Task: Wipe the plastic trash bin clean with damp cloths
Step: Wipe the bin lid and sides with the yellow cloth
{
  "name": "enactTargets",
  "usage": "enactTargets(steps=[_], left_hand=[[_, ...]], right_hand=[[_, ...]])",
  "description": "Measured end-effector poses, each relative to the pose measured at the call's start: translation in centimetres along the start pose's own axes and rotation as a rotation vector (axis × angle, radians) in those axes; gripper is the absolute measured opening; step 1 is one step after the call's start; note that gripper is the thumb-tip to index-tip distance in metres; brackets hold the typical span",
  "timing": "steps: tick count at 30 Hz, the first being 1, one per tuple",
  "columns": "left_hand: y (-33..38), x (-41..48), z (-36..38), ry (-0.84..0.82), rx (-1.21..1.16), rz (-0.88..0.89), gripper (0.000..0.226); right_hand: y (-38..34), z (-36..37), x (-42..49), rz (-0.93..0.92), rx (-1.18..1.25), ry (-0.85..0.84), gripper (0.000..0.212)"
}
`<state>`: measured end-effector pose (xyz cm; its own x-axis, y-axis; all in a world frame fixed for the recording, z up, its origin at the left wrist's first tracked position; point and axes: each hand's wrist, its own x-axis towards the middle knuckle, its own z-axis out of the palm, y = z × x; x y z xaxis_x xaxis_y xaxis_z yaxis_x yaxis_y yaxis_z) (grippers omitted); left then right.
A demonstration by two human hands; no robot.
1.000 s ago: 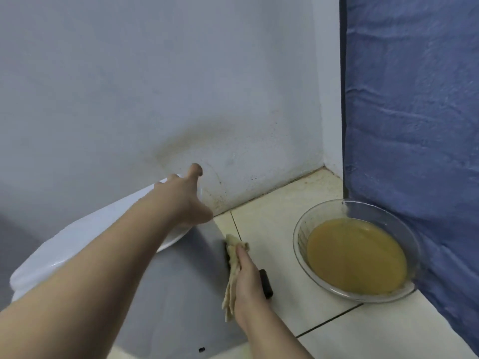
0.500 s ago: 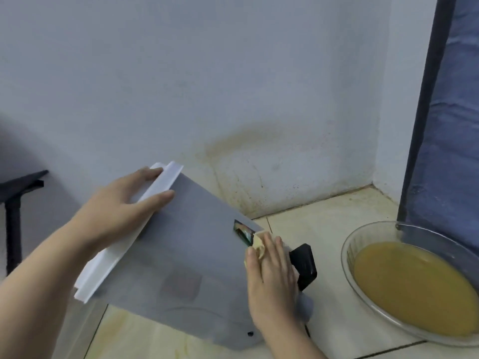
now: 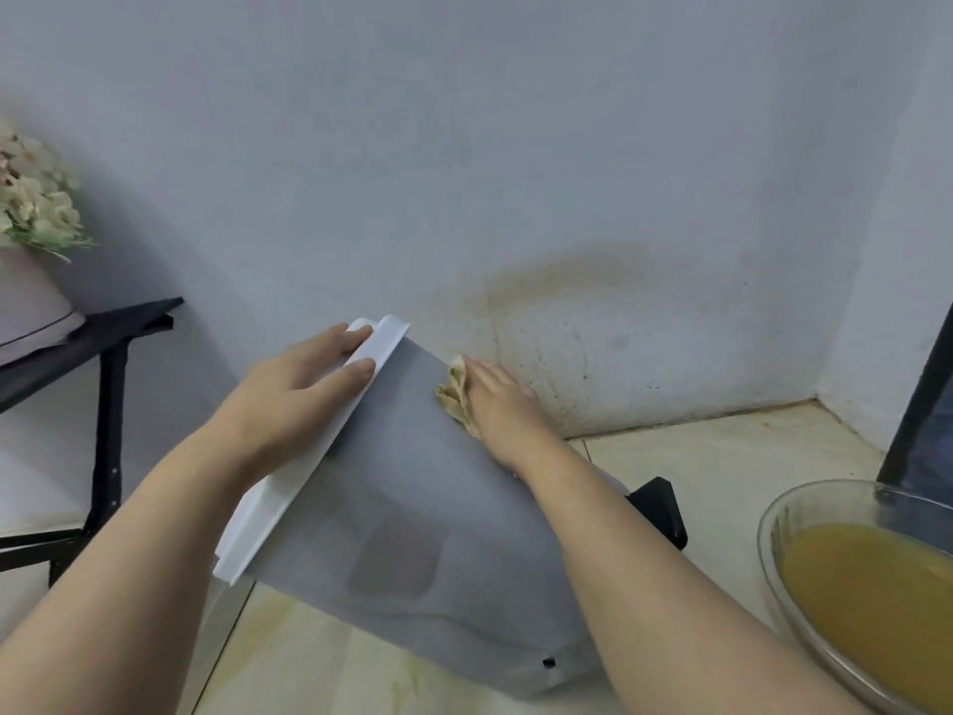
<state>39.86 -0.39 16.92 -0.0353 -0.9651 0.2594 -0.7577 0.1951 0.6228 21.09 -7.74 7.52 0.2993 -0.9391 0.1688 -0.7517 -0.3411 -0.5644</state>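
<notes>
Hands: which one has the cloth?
The right hand, fingers flat, pressing the yellowish cloth against the grey trash bin. The left hand has no cloth; it rests on the white lid edge.

Under my right fingers (image 3: 487,374) the cloth (image 3: 454,399) is soft, crumpled fabric, and the bin (image 3: 412,508) wall beside them is smooth, matt grey plastic. My left fingers (image 3: 356,371) lie on its lid (image 3: 309,482), a glossier white plastic.
</notes>
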Motion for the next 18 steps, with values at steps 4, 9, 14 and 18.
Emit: enactTargets(steps=[4,9,14,18], left_hand=[[0.2,0.1,0.3,0.003,0.071,0.019,0.042],[0.1,0.4,0.2,-0.042,0.048,0.015,0.043],[0.0,0.6,0.3,-0.044,-0.01,0.017,0.042],[0.8,0.4,0.8,-0.066,-0.01,0.026,0.042]], right_hand=[[-3.0,2.3,-3.3,-0.185,0.034,0.217,0.054],[2.7,1.4,-10.0,-0.517,-0.095,0.041,0.069],[8.4,-1.5,-10.3,-0.228,0.041,-0.082,0.052],[9.3,-4.5,-8.5,-0.073,0.15,0.091,0.056]])
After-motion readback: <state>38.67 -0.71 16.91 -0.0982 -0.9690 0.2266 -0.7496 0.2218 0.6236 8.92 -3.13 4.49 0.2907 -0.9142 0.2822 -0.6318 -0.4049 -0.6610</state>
